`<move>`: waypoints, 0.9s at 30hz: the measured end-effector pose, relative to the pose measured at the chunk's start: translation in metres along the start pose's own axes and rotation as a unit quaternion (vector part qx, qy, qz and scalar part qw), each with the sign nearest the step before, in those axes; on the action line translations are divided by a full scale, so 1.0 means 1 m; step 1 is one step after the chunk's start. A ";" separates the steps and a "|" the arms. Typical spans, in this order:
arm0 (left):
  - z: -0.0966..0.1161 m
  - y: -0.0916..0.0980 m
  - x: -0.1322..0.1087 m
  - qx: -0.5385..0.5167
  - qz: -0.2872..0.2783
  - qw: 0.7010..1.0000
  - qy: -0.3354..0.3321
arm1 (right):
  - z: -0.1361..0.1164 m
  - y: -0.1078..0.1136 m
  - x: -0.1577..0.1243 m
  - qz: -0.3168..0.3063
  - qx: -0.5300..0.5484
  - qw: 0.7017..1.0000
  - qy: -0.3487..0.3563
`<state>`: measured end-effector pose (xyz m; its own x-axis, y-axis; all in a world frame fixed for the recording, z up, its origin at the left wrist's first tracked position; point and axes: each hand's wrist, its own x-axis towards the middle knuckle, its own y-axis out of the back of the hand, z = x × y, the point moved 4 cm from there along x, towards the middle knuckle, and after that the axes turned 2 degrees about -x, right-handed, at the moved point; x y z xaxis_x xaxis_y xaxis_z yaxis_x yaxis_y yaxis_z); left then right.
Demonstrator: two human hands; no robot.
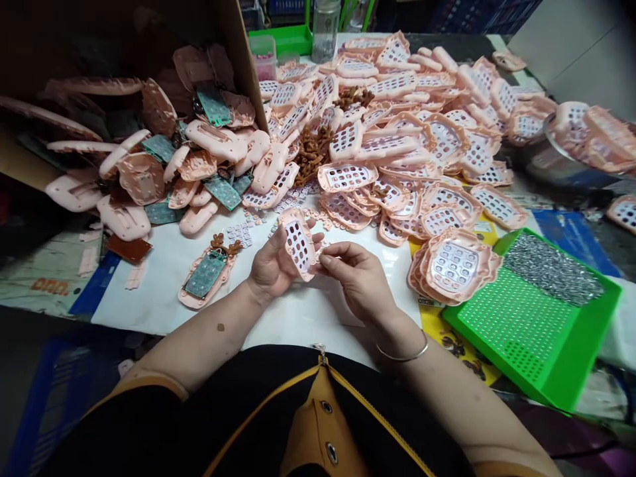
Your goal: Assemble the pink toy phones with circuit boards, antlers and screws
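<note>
My left hand (271, 265) is closed around the edge of a pink toy phone shell (299, 245), which it holds tilted above the white work surface. Rows of oval holes run across the shell's face. At the shell's lower right edge, my right hand (360, 278) pinches with thumb and forefinger; whatever is between the fingertips is too small to make out. Left of my hands lies another shell with a green circuit board (206, 273) in it and brown antlers (226, 245) at its top. Small white keypad pieces (239, 235) lie just beyond it.
A large heap of pink shells (397, 142) covers the back, with brown antler pieces (314, 152) among them. At left, an open cardboard box (246, 59) holds shells and circuit boards. A stack of shells (452, 265) stands right, beside a green tray (571, 371) of silvery screws (551, 268).
</note>
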<state>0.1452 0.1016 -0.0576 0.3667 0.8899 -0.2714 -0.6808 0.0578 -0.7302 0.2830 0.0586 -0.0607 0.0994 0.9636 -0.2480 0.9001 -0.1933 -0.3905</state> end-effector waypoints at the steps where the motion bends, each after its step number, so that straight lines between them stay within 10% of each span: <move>1: 0.001 0.000 -0.001 0.003 -0.004 1.000 -0.008 | 0.002 -0.003 -0.002 -0.001 -0.001 1.000 -0.006; 16: 0.000 -0.002 -0.005 0.006 -0.071 0.997 0.013 | 0.010 -0.020 -0.009 -0.004 0.036 0.992 -0.117; 27: -0.004 -0.006 -0.006 -0.026 -0.066 0.997 0.001 | 0.015 -0.021 -0.010 -0.009 -0.117 0.993 -0.025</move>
<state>0.1502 0.0942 -0.0540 0.4522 0.8751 -0.1722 -0.5931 0.1509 -0.7908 0.2569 0.0504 -0.0634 0.0669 0.9548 -0.2895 0.9759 -0.1230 -0.1803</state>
